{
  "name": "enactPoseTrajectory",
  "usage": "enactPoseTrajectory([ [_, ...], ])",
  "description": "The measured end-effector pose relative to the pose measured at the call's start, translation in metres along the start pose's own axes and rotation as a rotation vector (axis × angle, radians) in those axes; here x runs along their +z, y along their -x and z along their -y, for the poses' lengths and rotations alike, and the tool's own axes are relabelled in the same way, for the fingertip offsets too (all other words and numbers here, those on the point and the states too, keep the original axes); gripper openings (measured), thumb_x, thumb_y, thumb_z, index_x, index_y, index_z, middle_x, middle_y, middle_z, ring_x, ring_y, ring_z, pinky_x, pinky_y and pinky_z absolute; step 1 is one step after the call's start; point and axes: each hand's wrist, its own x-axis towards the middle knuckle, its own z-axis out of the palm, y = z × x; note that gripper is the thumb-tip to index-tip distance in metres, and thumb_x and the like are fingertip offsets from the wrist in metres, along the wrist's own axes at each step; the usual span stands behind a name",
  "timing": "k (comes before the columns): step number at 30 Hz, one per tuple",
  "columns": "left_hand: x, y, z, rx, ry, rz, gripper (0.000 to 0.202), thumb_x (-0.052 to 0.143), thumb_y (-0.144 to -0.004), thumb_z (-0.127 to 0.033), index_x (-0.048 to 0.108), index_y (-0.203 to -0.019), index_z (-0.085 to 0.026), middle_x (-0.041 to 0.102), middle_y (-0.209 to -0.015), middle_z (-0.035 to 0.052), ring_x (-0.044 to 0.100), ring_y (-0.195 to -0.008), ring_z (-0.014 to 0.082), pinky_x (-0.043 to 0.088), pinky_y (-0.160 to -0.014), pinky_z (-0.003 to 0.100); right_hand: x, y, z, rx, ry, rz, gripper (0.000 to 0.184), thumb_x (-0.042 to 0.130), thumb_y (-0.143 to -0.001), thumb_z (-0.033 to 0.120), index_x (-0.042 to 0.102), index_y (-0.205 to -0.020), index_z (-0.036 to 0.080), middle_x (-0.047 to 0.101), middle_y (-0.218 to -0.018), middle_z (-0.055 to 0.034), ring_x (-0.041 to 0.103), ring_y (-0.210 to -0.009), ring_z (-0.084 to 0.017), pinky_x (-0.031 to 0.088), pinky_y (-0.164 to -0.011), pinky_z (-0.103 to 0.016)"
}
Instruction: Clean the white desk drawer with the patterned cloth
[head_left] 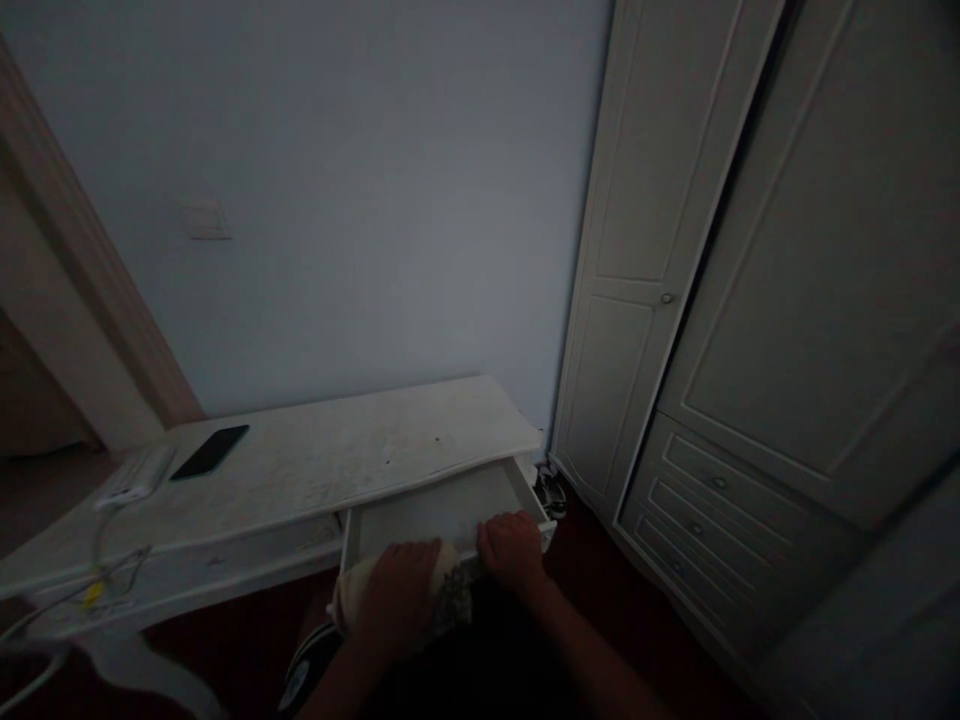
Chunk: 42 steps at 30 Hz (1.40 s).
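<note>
A white desk [315, 450] stands against the wall with its right drawer [442, 510] pulled out. My left hand [397, 600] lies closed over a pale cloth with a dark patterned part [450, 595], held at the drawer's front edge. My right hand [514, 550] grips the drawer's front rim beside the cloth, fingers curled over it. The drawer's inside looks bare where it shows.
A dark phone [210, 452] and a white power strip [135, 478] with cables lie on the desk's left. A tall white wardrobe [750, 300] with small drawers stands at the right. A shoe [307, 665] shows on the dark floor below.
</note>
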Motion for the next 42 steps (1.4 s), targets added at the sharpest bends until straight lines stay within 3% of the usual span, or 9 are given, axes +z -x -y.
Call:
enactPoseTrajectory([
  [4, -0.006, -0.003, 0.007, 0.037, 0.067, 0.009, 0.060, 0.058, -0.086, -0.025, 0.057, -0.147, -0.020, 0.069, -0.137, 0.0118, 0.062, -0.124, 0.0293, 0.039, -0.110, 0.041, 0.001, 0.000, 0.000, -0.002, 0.007, -0.007, 0.035, 0.056, -0.099, 0.029, 0.070, -0.068, 0.021, 0.072, -0.069, -0.0038, 0.063, -0.067, -0.016, 0.030, -0.075, -0.034],
  [7, -0.013, -0.009, 0.011, -0.037, 0.130, 0.014, 0.039, 0.051, -0.096, -0.045, 0.074, -0.119, -0.024, 0.077, -0.117, 0.0109, 0.069, -0.111, 0.0294, 0.045, -0.098, 0.038, 0.002, 0.000, 0.000, -0.001, 0.012, -0.010, 0.035, 0.057, -0.098, 0.030, 0.070, -0.067, 0.021, 0.072, -0.068, -0.0039, 0.063, -0.067, -0.016, 0.030, -0.075, -0.034],
  [13, -0.020, -0.024, 0.017, -0.163, 0.260, 0.059, 0.068, 0.033, -0.097, -0.074, 0.074, -0.094, -0.020, 0.078, -0.100, 0.0118, 0.072, -0.096, 0.0284, 0.049, -0.084, 0.036, 0.001, 0.001, 0.000, -0.007, 0.020, -0.003, 0.035, 0.056, -0.099, 0.030, 0.070, -0.068, 0.021, 0.072, -0.068, -0.0035, 0.063, -0.066, -0.016, 0.030, -0.073, -0.034],
  [20, 0.000, -0.012, 0.008, -0.089, 0.187, -0.343, 0.048, 0.051, -0.101, -0.057, 0.063, -0.132, -0.022, 0.067, -0.129, 0.0108, 0.059, -0.125, 0.0279, 0.043, -0.109, 0.037, 0.002, 0.001, 0.000, 0.004, 0.005, -0.011, 0.036, 0.057, -0.099, 0.030, 0.069, -0.067, 0.021, 0.072, -0.067, -0.0036, 0.063, -0.067, -0.016, 0.031, -0.075, -0.034],
  [24, 0.008, -0.003, -0.008, -0.072, 0.034, -0.220, 0.036, 0.044, -0.105, -0.038, 0.067, -0.128, -0.022, 0.071, -0.118, 0.0131, 0.063, -0.113, 0.0298, 0.045, -0.102, 0.043, 0.003, 0.001, 0.001, 0.012, 0.005, -0.024, 0.034, 0.057, -0.098, 0.029, 0.070, -0.068, 0.021, 0.072, -0.067, -0.0032, 0.063, -0.066, -0.016, 0.031, -0.075, -0.034],
  [29, -0.006, 0.000, -0.014, -0.045, 0.023, -0.076, 0.057, 0.068, -0.087, -0.059, 0.064, -0.129, -0.021, 0.071, -0.122, 0.0136, 0.064, -0.114, 0.0337, 0.044, -0.100, 0.044, 0.001, 0.001, 0.001, 0.007, 0.006, -0.023, 0.035, 0.056, -0.099, 0.029, 0.070, -0.068, 0.021, 0.072, -0.068, -0.0034, 0.063, -0.067, -0.016, 0.032, -0.075, -0.033],
  [34, -0.026, -0.019, 0.006, -0.034, 0.094, 0.137, 0.050, 0.071, -0.078, -0.063, 0.073, -0.111, -0.026, 0.078, -0.109, 0.0080, 0.072, -0.102, 0.0318, 0.047, -0.081, 0.035, 0.002, 0.001, 0.000, 0.004, 0.010, -0.025, 0.035, 0.056, -0.098, 0.030, 0.069, -0.067, 0.021, 0.070, -0.066, -0.0040, 0.062, -0.066, -0.016, 0.031, -0.074, -0.032],
  [37, -0.027, -0.029, 0.019, 0.027, 0.179, 0.156, 0.048, 0.060, -0.085, -0.068, 0.077, -0.095, -0.024, 0.079, -0.096, 0.0068, 0.072, -0.092, 0.0278, 0.044, -0.077, 0.032, 0.002, 0.001, 0.000, -0.007, 0.005, -0.025, 0.035, 0.056, -0.098, 0.028, 0.069, -0.066, 0.021, 0.071, -0.066, -0.0030, 0.062, -0.065, -0.016, 0.031, -0.074, -0.032],
  [42, -0.017, -0.040, 0.035, -0.119, 0.286, 0.081, 0.074, 0.032, -0.094, -0.077, 0.074, -0.081, -0.016, 0.074, -0.084, 0.0095, 0.066, -0.080, 0.0230, 0.042, -0.071, 0.031, 0.001, 0.001, 0.000, -0.009, 0.000, -0.022, 0.036, 0.056, -0.099, 0.028, 0.068, -0.066, 0.021, 0.071, -0.066, -0.0033, 0.062, -0.066, -0.015, 0.030, -0.074, -0.033],
])
